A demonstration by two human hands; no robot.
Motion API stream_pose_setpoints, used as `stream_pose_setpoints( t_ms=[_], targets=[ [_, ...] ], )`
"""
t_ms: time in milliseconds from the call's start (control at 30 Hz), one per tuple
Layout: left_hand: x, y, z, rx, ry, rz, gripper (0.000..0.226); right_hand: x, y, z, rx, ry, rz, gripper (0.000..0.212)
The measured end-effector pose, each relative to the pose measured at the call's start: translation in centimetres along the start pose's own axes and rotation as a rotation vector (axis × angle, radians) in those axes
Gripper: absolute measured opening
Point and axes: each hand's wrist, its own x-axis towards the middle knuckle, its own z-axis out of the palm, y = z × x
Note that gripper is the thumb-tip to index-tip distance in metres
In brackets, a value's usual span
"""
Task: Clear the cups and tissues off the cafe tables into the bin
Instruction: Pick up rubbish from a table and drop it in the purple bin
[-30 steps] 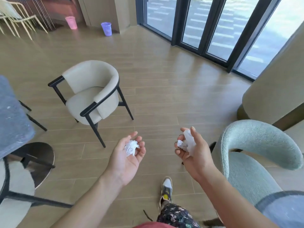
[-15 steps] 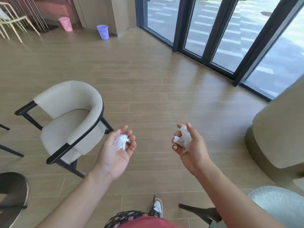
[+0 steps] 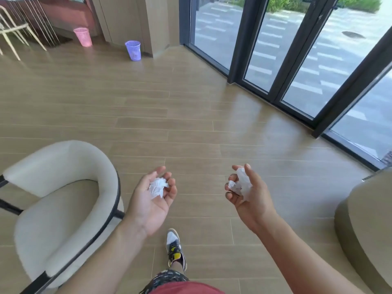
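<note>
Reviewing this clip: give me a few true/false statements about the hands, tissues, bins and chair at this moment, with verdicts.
1. The left hand holds the left tissue and the right hand holds the right tissue, both crumpled. True.
2. The pink bin stands left of the purple bin. True.
3. The purple bin stands at the person's feet. False: it stands far across the floor, by the wall.
4. The cream chair is on the person's right. False: it is on the left.
</note>
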Motion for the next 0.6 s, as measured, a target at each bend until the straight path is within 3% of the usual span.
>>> stream_pose_setpoints(
  t_ms=[167, 600],
  targets=[
    [10.8, 7.3, 5.0, 0.023, -0.061, -0.038, 0.021, 11.3, -4.1, 6.8, 0.01, 0.004, -0.014, 0.033],
    [34.4, 19.8, 13.5, -0.01, 0.068, 0.023, 0.02, 38.0, -10.2, 18.8, 0.041, -0.063, 0.068, 0.033]
  ],
)
